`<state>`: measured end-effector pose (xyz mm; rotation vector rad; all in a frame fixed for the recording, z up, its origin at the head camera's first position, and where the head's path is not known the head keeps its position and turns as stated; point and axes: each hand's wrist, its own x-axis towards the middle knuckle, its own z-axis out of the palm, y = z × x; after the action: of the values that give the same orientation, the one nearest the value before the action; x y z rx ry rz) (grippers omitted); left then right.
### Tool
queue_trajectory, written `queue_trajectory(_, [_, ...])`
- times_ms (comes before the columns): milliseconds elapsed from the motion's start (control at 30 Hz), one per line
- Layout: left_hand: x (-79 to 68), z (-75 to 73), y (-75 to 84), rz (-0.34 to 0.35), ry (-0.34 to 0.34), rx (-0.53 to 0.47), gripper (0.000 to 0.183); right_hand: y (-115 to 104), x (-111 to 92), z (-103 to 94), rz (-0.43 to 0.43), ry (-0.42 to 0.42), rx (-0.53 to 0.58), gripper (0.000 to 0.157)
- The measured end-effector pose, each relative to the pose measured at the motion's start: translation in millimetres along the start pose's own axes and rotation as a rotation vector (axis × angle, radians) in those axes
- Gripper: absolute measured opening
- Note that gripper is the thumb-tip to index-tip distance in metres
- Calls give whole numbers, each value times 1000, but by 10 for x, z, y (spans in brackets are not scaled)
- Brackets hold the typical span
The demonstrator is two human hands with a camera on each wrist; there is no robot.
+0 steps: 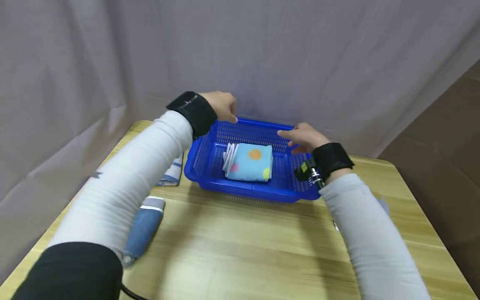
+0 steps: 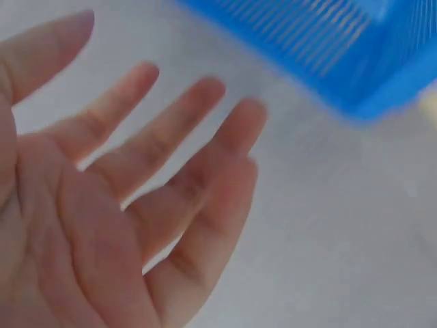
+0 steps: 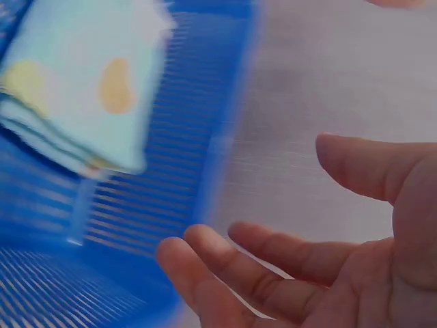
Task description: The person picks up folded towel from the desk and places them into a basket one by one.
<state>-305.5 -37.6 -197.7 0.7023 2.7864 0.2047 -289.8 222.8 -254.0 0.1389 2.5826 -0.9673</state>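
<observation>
A blue plastic basket (image 1: 247, 187) with slotted walls stands at the back of the wooden table. Inside it lies a folded light-blue cloth (image 1: 247, 164) with orange, pink and yellow dots, and a striped fold shows along its left side. My left hand (image 1: 221, 105) hangs above the basket's back left corner; in the left wrist view its fingers are spread and loosely bent, holding nothing. Over the basket's right end is my right hand (image 1: 304, 136), thumb and fingers apart, with nothing between them. In the right wrist view the fingertips (image 3: 205, 246) overlap the basket's rim.
To the left on the table (image 1: 232, 250) lie a blue-grey folded cloth (image 1: 144, 229) and a blue-and-white cloth (image 1: 171, 173), both partly behind my left arm. Something pale grey (image 1: 384, 205) peeks out past my right sleeve. A grey curtain (image 1: 262, 62) hangs behind the basket.
</observation>
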Motion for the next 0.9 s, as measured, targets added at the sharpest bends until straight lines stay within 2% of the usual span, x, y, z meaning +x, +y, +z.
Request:
queue_trajectory(67, [-199, -132, -96, 70, -1, -35, 40, -13, -214, -153, -64, 29, -7, 73])
queue_trajectory(100, [-305, -146, -142, 99, 9, -54, 40, 6, -325, -207, -98, 45, -16, 72])
queue_trajectory(167, [-546, -66, -206, 143, 73, -97, 38, 97, -551, -267, -153, 82, -32, 70])
queue_trajectory(233, [-782, 159, -226, 176, 209, -86, 36, 276, -767, -273, -202, 122, -33, 68])
queue_trajectory(267, [-891, 318, -217, 179, 285, -68, 36, 398, -869, -255, -226, 144, -25, 66])
queue_trajectory(333, [-1070, 691, -177, 173, 432, -28, 34, 673, -1056, -178, -249, 188, -5, 63])
queue_trajectory(400, [-1168, 1073, -142, 159, 545, 2, 32, 951, -1219, -66, -244, 221, 17, 60])
queue_trajectory(467, [-1195, 1394, -118, 145, 619, -11, 32, 1192, -1340, 87, -232, 256, 52, 57])
queue_trajectory(567, [-1129, 1705, -122, 144, 676, -43, 36, 1443, -1465, 341, -178, 297, 108, 54])
queue_trajectory(733, [-996, 1923, -205, 131, 653, -88, 54, 1674, -1526, 674, -66, 329, 175, 51])
queue_trajectory(900, [-932, 2041, -287, 202, 663, -91, 33, 1803, -1489, 808, -81, 423, 173, 41])
